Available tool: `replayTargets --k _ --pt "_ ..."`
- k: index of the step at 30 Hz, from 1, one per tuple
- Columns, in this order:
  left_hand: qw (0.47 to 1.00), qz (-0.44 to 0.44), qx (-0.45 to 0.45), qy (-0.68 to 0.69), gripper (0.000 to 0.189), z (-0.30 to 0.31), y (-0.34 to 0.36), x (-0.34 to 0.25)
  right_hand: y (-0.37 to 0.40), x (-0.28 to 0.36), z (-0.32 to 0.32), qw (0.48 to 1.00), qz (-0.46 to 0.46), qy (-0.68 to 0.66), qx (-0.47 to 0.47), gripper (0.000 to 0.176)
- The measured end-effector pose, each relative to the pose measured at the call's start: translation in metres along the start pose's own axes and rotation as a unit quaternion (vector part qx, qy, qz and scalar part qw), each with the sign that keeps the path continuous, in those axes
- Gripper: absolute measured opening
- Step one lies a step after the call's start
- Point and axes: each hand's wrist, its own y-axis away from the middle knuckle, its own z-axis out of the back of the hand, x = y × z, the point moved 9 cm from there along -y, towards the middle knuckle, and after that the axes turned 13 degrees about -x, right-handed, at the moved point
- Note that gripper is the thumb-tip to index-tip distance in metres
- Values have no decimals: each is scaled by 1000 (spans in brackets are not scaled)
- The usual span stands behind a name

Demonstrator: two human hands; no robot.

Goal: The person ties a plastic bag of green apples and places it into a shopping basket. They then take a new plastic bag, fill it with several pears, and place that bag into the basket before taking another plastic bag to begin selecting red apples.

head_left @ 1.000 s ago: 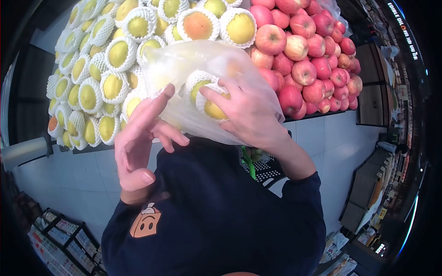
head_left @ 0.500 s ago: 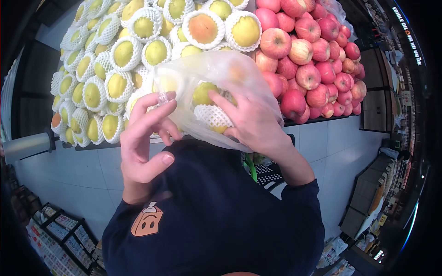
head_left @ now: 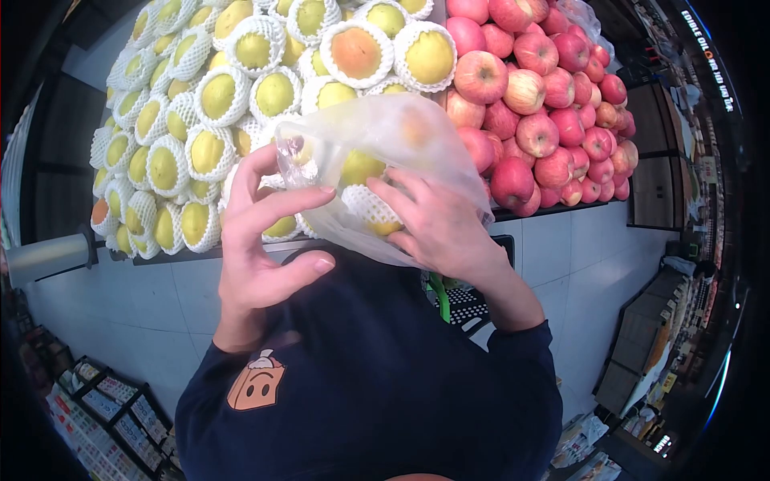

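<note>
A translucent plastic bag (head_left: 385, 124) lies over the near edge of the fruit display. Through it show a yellow-green pear (head_left: 361, 167) and a pear in a white foam net (head_left: 370, 207). My right hand (head_left: 445, 220) grips the bag's right side, its bent fingers beside the netted pear; the fingertips are partly hidden against the plastic. At the bag's left edge is my left hand (head_left: 269, 232), with thumb and fingers spread apart and nothing held between them.
Foam-netted pears (head_left: 164, 168) are piled on the left, and red apples (head_left: 537, 132) on the right. A clear roll (head_left: 48, 258) sticks out at the far left. Below the display's edge, a black basket-like thing (head_left: 465, 305) with a green strip is partly hidden by my body.
My left hand has shifted slightly right, its fingers opening wider beside the bag. My right fingers have drawn back from the bare pear and bent more. The bag has sagged a little.
</note>
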Motion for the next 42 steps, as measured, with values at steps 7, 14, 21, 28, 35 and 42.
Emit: replayTargets --k 7,14,21,28,35,42 --pt "997 32 8 -72 34 -19 -1 13 -4 10 17 1000 -16 -23 10 68" --pt "975 64 -49 -208 28 -8 -5 49 -15 -38 54 980 -77 -4 -182 46" --pt "985 153 -13 -80 8 8 -5 58 -2 14 59 938 27 -197 -284 33" --pt "986 124 -77 87 11 39 -38 69 11 17 44 895 -9 -264 -358 27" --pt "928 -101 -96 -347 82 -5 -175 89 20 20 42 895 -18 -280 -347 21" --pt "870 -93 -63 -480 88 -55 -255 142 28 24 38 884 -28 -326 -333 17"
